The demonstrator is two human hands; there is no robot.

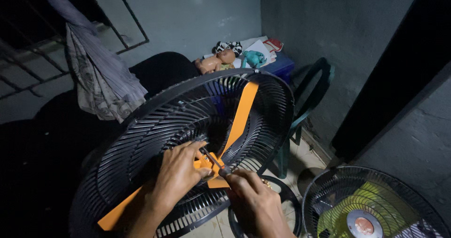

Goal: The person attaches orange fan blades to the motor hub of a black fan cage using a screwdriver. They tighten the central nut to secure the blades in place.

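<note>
Head view, dim room. Nearest the camera, the right hand (pixel 256 200) is closed around the handle of a screwdriver (pixel 213 162), whose dark shaft slants up and to the left onto the orange hub (pixel 206 165) at the centre of a fan assembly. The left hand (pixel 181 170) lies just beside it, fingers curled against the hub and pinching its left side; the two hands are close together, nearly touching at the hub. The hub belongs to an orange fan blade (pixel 242 113), one arm of which rises toward the upper right and another drops toward the lower left. The blade lies against a large black fan grille (pixel 155 125), tilted toward the camera and filling the middle of the view. Below the right hand, a black ring (pixel 286 191) lies on the tiled floor (pixel 305 160). At lower right stands a second fan (pixel 371 210) with a black grille, yellow-green blades and a round centre cap. Behind the grille, a green plastic chair (pixel 310 97) stands near the wall. Farther back, a doll (pixel 216 62) and a teal toy (pixel 253 58) lie on a blue box (pixel 282 65). At upper left, a patterned cloth (pixel 101 78) hangs from window bars (pixel 28 73).
</note>
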